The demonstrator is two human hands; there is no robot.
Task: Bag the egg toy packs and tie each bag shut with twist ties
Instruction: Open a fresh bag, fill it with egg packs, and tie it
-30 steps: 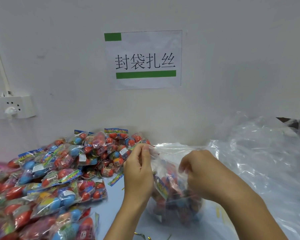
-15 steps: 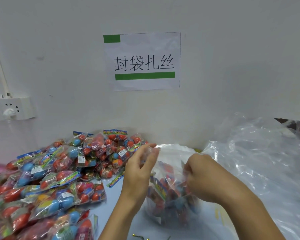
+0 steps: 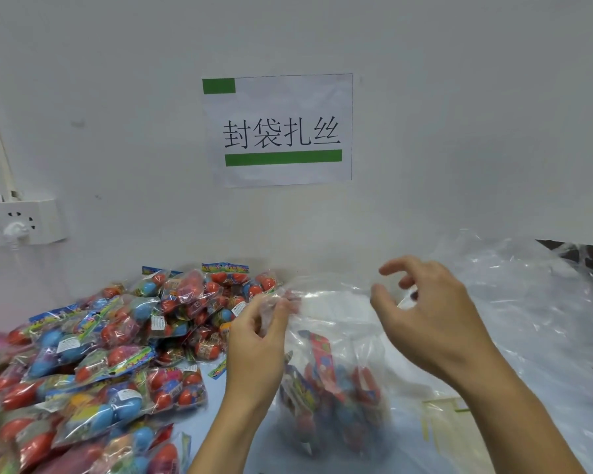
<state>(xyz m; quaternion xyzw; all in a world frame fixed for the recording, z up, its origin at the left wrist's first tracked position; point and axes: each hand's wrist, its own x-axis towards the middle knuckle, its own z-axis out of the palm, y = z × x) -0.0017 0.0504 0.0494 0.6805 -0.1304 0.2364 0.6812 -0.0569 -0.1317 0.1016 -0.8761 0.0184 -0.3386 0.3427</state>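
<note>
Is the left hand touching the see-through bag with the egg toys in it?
Touching. The head view shows the left hand pinching the gathered top of the clear bag between thumb and fingers, plastic bunched against them.

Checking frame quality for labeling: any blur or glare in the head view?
Head view: the filled bag and the left hand fingertips are motion-blurred; glare streaks the loose plastic on the right; the sign is sharp; wide-angle bending shows at the left edge.

One camera only, worn on my head, looks forward and slightly down from close range. It faces the white wall (image 3: 459,97) squarely, its paper sign (image 3: 281,131) near centre, my hands low in frame over the table (image 3: 199,436).
</note>
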